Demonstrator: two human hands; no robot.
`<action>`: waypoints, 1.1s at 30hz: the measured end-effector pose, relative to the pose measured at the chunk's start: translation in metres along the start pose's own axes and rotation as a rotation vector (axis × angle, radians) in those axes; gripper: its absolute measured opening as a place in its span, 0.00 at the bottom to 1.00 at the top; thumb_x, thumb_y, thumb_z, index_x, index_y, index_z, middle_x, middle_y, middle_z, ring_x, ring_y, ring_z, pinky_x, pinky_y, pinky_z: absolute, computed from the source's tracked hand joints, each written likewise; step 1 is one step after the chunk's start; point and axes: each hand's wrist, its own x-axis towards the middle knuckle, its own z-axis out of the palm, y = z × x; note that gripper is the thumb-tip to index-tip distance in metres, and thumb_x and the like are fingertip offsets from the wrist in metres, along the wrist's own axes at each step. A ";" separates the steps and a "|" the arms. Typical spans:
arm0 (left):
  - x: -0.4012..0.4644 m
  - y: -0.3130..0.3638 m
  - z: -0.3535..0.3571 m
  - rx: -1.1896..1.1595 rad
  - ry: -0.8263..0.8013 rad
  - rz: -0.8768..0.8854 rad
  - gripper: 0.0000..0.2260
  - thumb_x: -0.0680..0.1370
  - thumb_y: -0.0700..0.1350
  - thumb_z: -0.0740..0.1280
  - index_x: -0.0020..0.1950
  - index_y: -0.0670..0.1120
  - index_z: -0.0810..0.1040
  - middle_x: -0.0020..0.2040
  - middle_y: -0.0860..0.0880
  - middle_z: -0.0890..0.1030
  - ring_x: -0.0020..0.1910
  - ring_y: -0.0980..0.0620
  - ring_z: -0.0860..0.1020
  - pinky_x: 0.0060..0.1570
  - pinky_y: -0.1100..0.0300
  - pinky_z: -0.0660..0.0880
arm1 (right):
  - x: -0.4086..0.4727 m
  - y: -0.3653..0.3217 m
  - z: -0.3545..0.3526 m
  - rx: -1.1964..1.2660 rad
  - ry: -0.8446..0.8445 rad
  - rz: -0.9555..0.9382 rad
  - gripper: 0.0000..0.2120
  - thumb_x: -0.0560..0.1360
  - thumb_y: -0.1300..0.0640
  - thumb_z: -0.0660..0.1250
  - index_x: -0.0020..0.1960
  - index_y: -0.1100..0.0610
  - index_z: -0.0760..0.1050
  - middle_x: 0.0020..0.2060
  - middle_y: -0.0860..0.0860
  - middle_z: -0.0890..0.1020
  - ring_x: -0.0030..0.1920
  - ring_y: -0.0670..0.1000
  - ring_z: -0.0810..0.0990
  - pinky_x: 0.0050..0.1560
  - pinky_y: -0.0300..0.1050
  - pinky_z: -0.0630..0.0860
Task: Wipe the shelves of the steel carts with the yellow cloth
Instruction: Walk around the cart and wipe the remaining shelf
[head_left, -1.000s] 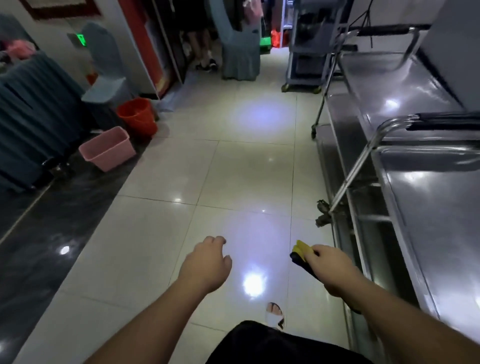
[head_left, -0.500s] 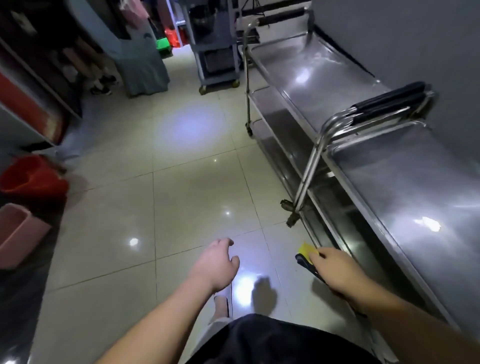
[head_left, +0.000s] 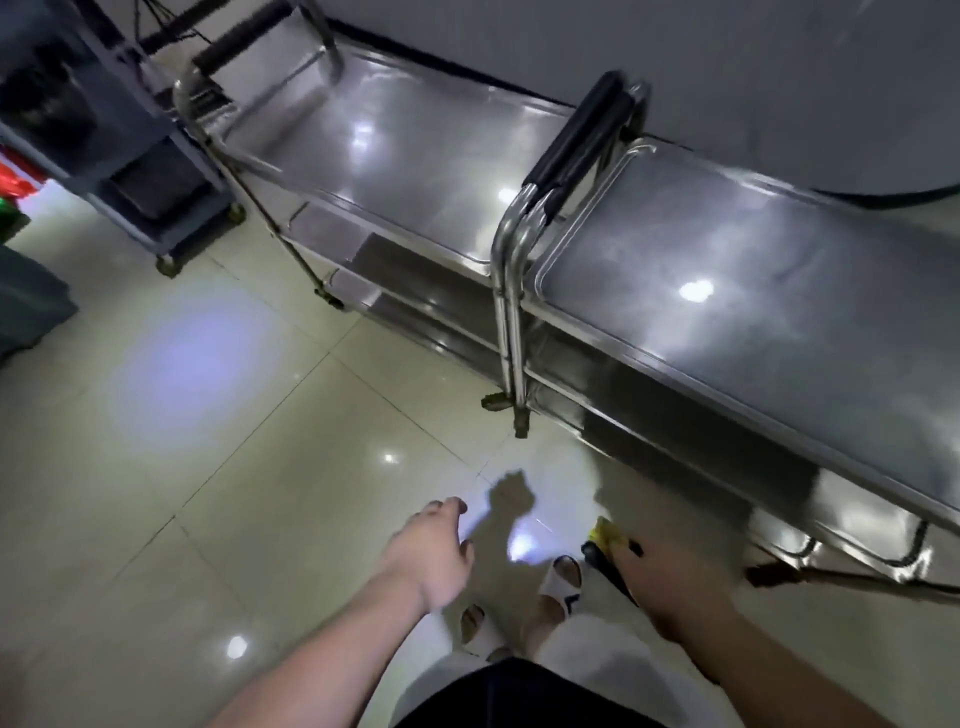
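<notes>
Yellow cloth (head_left: 605, 533): only a small bunched yellow corner shows, blurred, poking out past the knuckles of the right hand (head_left: 662, 582). A dark strip runs along under it, also in that hand; can't tell if it's the cloth's backing or a separate item. Cloth sits low in the view, over the floor, near the front edge of the nearer steel cart (head_left: 753, 291) but not touching it.

Two steel carts stand end to end along a grey wall (head_left: 675, 62). Nearer cart on the right, far cart (head_left: 395, 150) to its left. Each has a flat rimmed top shelf with glare spots and lower shelves visible beneath. Black-gripped push handles (head_left: 576, 140) of both meet where the carts abut. Caster wheels show at the leg bases.

Floor (head_left: 208, 467) is glossy pale tile with light reflections and one large bluish patch. A grey plastic trolley (head_left: 130, 171) stands top left, just beside the far cart.

Right hand: back of the hand faces the camera, fingers curled around the cloth, clamped on it. Forearm comes in from bottom right.

Left hand (head_left: 431, 553): held out over the floor, palm down, fingers loosely bent, holding nothing, touching nothing. Well apart from both carts.

White sandals (head_left: 563, 577) visible on the feet between the hands.
</notes>
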 end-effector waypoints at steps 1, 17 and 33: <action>0.012 0.003 -0.002 0.028 -0.012 0.010 0.23 0.82 0.52 0.60 0.78 0.51 0.65 0.74 0.49 0.72 0.71 0.46 0.73 0.68 0.51 0.72 | 0.010 0.000 0.003 0.042 -0.007 0.018 0.28 0.84 0.36 0.52 0.44 0.55 0.78 0.38 0.53 0.81 0.41 0.53 0.80 0.41 0.47 0.71; 0.170 0.029 -0.028 0.059 -0.079 0.202 0.21 0.80 0.50 0.63 0.74 0.51 0.73 0.70 0.50 0.76 0.67 0.48 0.76 0.65 0.52 0.74 | 0.104 -0.011 0.011 0.458 0.133 0.273 0.27 0.84 0.36 0.53 0.46 0.57 0.78 0.35 0.54 0.81 0.35 0.52 0.78 0.34 0.44 0.69; 0.399 -0.046 0.116 0.119 -0.171 0.218 0.19 0.82 0.48 0.64 0.72 0.47 0.74 0.65 0.46 0.79 0.62 0.47 0.78 0.58 0.56 0.74 | 0.326 0.010 0.201 0.471 0.079 0.262 0.22 0.84 0.41 0.56 0.41 0.55 0.73 0.34 0.51 0.78 0.38 0.53 0.78 0.41 0.49 0.72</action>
